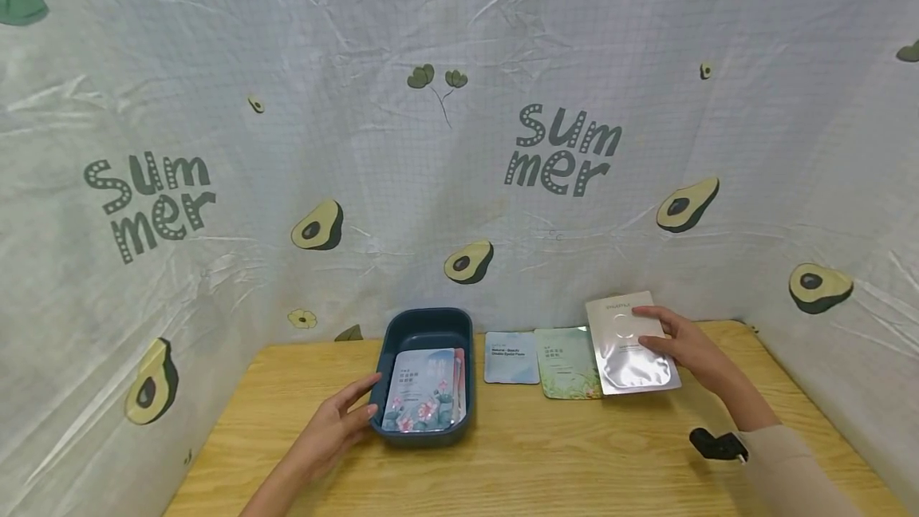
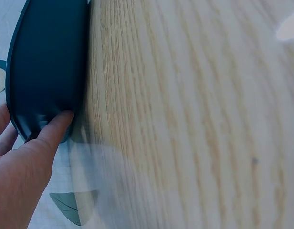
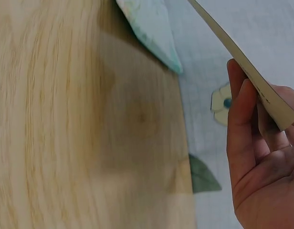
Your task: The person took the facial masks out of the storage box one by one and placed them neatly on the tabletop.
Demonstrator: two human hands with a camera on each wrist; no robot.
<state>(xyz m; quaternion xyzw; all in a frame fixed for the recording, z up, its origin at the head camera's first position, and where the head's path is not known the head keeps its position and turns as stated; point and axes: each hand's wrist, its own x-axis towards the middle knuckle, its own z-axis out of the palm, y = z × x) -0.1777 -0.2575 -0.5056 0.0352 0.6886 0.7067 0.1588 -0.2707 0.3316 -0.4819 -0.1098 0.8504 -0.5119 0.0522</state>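
My left hand point(image 1: 333, 427) holds the near left side of a dark blue plastic bin point(image 1: 424, 439). In the left wrist view, the thumb point(image 2: 56, 129) lies against the bin's outer wall and other fingers are by its rim. Sheet mask packets point(image 1: 420, 389), the top one light blue with pink flowers, lie inside the bin. My right hand point(image 1: 689, 348) pinches a silvery-white mask packet point(image 1: 635, 365) by its right edge, tilted up off the table. The right wrist view shows this packet point(image 3: 266, 93) edge-on between the fingers and thumb.
A small pale blue packet point(image 1: 511, 359) and a green packet point(image 1: 567, 377) lie side by side at the back of the wooden table point(image 1: 560, 461). A white curtain point(image 1: 402, 206) with avocado prints encloses the table. A black device point(image 1: 718, 445) sits at the right sleeve point(image 1: 782, 461).
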